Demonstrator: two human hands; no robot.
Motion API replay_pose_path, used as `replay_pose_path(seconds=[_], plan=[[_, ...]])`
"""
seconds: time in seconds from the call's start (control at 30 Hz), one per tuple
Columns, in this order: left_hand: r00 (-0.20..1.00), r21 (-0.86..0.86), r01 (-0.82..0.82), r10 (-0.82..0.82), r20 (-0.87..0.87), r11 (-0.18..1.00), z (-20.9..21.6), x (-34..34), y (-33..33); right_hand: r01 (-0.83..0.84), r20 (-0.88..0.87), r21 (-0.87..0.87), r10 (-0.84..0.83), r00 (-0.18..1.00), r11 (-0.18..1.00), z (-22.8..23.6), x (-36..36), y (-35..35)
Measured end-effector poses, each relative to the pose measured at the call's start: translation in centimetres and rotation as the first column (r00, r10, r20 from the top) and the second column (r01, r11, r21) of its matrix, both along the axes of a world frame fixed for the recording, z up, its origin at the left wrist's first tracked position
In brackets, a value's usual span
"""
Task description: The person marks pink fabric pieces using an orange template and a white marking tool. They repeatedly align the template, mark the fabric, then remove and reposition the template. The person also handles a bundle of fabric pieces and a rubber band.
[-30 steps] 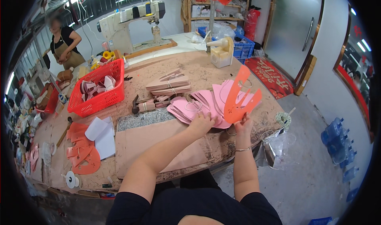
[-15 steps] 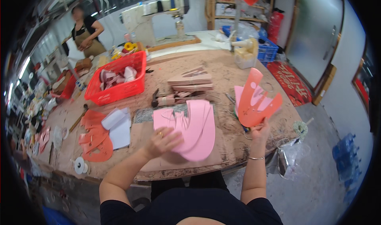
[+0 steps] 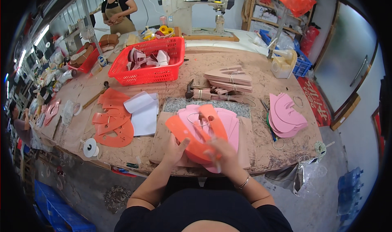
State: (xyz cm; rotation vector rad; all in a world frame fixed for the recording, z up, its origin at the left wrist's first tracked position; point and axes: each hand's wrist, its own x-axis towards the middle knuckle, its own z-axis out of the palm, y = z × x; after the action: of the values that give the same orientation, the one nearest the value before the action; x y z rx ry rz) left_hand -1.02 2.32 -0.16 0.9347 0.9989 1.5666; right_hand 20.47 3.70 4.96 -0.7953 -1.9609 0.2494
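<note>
An orange U-shaped template [image 3: 181,130] with small holes lies tilted over a fanned stack of pink cut pieces [image 3: 232,130] in front of me. My left hand [image 3: 175,149] is closed on the template's left edge, thumb on top. My right hand [image 3: 222,153] is over its right side, smeared by motion; whether it holds something thin cannot be made out. Beneath the pink pieces are a brown board [image 3: 244,156] and a grey speckled slab [image 3: 173,105]. A second pink stack [image 3: 283,119] lies to the right, beside scissors [image 3: 270,123].
Orange templates [image 3: 114,127], white paper [image 3: 145,119] and a white spool [image 3: 90,147] lie left. Farther back are a red basket [image 3: 149,64], a hammer [image 3: 189,91] and tied brown bundles [image 3: 230,78]. A sewing machine [image 3: 179,7] and another person [image 3: 119,11] are beyond.
The orange template has moved from the right pink stack onto the middle one. My left hand now grips it, and my right hand has come inward. The view has shifted left.
</note>
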Motion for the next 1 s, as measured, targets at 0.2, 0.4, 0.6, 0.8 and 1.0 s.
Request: replay_pose_path(seconds=[0.2,0.4,0.6,0.8,1.0], plan=[[0.823,-0.083,0.09,-0.121,-0.554,0.992,-1.1,-3.4,4.5,0.24,-0.072,-0.454,-0.304,0.95,0.858,-3.7,5.0,3.3],[0.509,0.087,0.067,0.041,-0.859,0.994,1.8,-5.3,7.4,0.214,-0.088,-0.438,-0.279,0.956,0.873,-5.3,3.7,1.6],[-0.024,0.056,0.283,0.066,-0.998,0.957,5.3,0.9,10.1,0.327,0.063,-0.27,-0.322,0.945,0.906,-5.6,2.9,2.2],[0.77,0.155,0.107,0.017,-0.637,0.982,-0.4,0.4,15.6,0.4,0.165,-0.367,-0.364,0.917,0.84,-4.6,2.9,2.8],[0.751,0.125,-0.477,0.477,-0.457,0.87,1.1,-12.1,14.0,0.16,-0.176,-0.557,-0.304,0.936,0.815,-5.1,3.7,2.2]])
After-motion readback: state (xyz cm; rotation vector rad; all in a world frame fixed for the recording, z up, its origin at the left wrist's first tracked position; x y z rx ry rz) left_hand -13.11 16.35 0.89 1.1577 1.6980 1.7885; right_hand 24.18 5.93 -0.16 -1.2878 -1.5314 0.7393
